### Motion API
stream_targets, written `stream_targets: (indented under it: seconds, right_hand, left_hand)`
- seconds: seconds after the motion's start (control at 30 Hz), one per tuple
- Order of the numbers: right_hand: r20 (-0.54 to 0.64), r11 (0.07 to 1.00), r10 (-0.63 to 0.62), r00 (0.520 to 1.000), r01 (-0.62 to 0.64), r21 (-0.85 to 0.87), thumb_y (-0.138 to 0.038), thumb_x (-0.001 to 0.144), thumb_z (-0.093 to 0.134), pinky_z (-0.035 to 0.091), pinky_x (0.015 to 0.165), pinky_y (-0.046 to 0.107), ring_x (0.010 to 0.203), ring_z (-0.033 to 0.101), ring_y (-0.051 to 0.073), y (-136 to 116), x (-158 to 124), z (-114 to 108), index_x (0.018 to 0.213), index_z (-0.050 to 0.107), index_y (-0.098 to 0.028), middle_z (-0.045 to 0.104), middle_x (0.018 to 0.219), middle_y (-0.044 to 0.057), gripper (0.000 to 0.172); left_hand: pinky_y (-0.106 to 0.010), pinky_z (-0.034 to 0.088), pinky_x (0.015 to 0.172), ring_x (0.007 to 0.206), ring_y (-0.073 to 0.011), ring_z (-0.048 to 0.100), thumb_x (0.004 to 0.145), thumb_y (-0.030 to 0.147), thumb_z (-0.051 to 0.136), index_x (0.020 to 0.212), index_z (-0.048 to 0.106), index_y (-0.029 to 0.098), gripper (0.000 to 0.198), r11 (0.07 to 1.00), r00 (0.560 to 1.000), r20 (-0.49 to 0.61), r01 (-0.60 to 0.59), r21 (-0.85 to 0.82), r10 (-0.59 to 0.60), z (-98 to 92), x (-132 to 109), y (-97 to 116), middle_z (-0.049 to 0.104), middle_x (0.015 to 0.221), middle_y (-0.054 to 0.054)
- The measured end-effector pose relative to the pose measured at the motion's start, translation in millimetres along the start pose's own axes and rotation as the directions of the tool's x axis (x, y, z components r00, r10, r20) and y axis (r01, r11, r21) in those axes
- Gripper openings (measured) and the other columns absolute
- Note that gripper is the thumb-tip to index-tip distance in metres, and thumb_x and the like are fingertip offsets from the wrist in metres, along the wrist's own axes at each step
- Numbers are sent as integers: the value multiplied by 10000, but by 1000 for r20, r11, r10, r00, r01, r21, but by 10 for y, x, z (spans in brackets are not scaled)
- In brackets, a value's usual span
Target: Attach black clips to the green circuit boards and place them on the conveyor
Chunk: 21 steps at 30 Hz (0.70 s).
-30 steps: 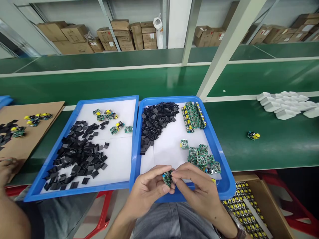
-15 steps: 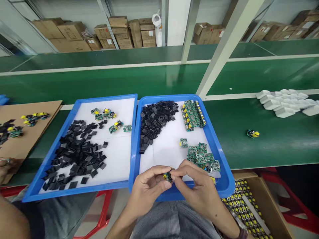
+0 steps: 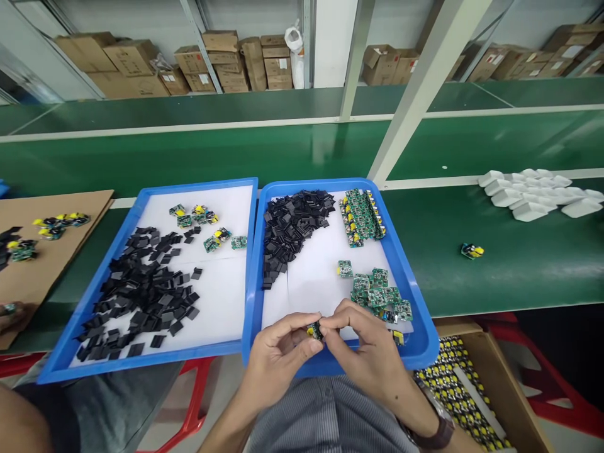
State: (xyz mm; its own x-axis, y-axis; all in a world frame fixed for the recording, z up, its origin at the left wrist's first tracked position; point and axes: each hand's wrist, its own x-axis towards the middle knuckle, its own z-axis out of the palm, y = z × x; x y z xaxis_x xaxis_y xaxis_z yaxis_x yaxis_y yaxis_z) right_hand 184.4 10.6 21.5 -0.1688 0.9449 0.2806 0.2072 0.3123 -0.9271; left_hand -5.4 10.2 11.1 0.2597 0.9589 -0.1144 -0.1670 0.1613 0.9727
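Note:
My left hand [image 3: 278,355] and my right hand [image 3: 368,352] meet over the near rim of the right blue tray [image 3: 415,296]. Both pinch one small green circuit board with a yellow part [image 3: 314,330] between their fingertips. Just beyond my right hand lies a loose heap of green boards [image 3: 380,296]. One single board [image 3: 345,268] lies apart. A neat row of boards [image 3: 361,217] stands at the tray's far side, beside a pile of black square pieces [image 3: 292,226].
The left blue tray [image 3: 94,302] holds several black squares [image 3: 141,292] and a few boards [image 3: 207,226]. Another person's hand [image 3: 12,314] rests at the far left by a cardboard sheet [image 3: 47,251]. White housings [image 3: 538,195] and one stray board [image 3: 472,250] lie on the green belt. A carton of parts [image 3: 467,396] sits below right.
My hands have stayed together on the small board, turning it slightly between the fingertips. The view has drifted a little to the right. The trays have not moved.

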Motion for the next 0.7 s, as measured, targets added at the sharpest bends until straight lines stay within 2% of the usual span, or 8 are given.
stream_targets:
  seconds: [0.07,0.17,0.23,0.37,0.47,0.57,0.7]
  right_hand:
    - [1,999,-10,1000,10,34,-58,966,637,436,734,227,786,551,76,22,-8,5,1051,640,-254,574,857,-43,214]
    - [93,996,-28,995,19,89,-66,978,633,441,727,227,806,570,78,37,-23,-42,1082,656,-265,593,884,-36,226]
    - [112,997,-6,994,-2,79,-83,988,634,438,721,229,809,572,79,38,-24,-80,1078,668,-264,601,888,-32,206]
    - [67,998,57,996,-59,37,-131,1001,639,439,724,243,787,568,83,55,8,-113,1020,699,-251,609,851,-29,135]
    - [126,986,117,985,-130,100,-180,1009,645,478,742,252,819,613,99,82,26,-111,1002,726,-237,660,886,-9,99]
    - [110,962,188,976,-206,179,-200,996,668,527,756,250,817,668,104,92,13,-90,1043,734,-239,700,908,-8,90]
    - [66,987,120,991,-126,103,-135,976,669,513,742,229,813,661,82,52,-12,-74,1082,737,-286,694,904,-38,197]
  left_hand:
    - [-170,583,869,923,-98,714,903,167,784,1173,805,337,319,1000,1000,7,4,-18,-4,0,-13,10,762,1089,-36]
    - [-190,595,829,884,-109,718,921,200,773,1201,793,333,311,997,998,46,49,-65,-46,10,-31,11,768,1023,-36]
    - [-217,604,840,913,-127,720,926,205,769,1225,783,336,327,998,998,47,44,-45,-42,16,-40,-13,761,1068,-40]
    - [-227,599,890,971,-131,712,948,214,747,1257,764,332,332,999,999,33,30,31,-31,13,-47,-75,742,1148,-45]
    - [-254,605,904,1014,-143,700,940,225,758,1303,735,352,385,999,998,65,17,37,-19,10,-45,-86,685,1242,-56]
    - [-294,613,918,1091,-173,681,924,200,771,1378,667,382,499,991,997,56,-55,123,49,26,-46,-78,584,1333,-61]
    - [-291,608,957,1107,-161,693,980,196,706,1305,653,349,363,976,997,0,-70,205,72,70,-55,-53,661,1205,-25]
